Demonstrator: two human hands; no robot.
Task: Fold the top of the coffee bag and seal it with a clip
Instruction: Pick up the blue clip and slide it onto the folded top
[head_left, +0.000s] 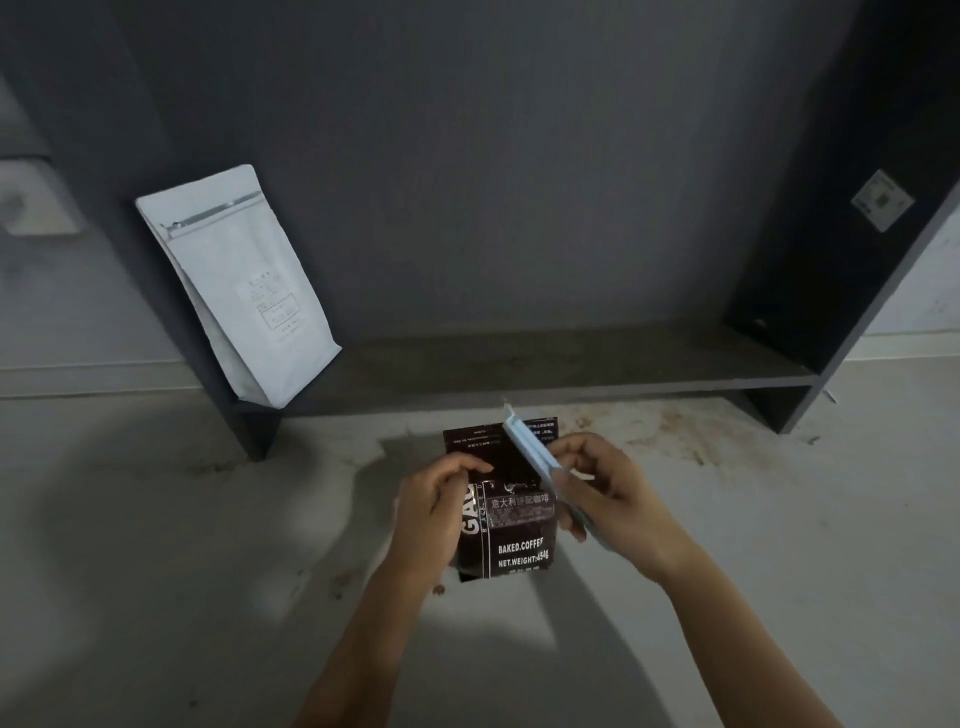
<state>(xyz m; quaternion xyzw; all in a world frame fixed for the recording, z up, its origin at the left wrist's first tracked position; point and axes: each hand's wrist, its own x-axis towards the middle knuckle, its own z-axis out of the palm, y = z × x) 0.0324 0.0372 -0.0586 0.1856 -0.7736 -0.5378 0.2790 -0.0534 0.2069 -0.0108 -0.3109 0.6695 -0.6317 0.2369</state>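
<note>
A dark brown coffee bag (514, 540) with white lettering stands upright on the pale floor, low in the head view. Its top flap is bent back, away from me. My left hand (434, 512) grips the bag's left side near the top. My right hand (602, 493) holds a long pale blue sealing clip (530, 452) at an angle over the bag's upper right corner; the clip's far end sticks up past the flap. Whether the clip touches the bag I cannot tell.
A white coffee bag (239, 280) leans on the left end of a low dark grey shelf (545, 374) with a tall back panel. The shelf's right upright (852, 291) stands at the far right. Brown stains mark the floor (675, 431) in front of the shelf.
</note>
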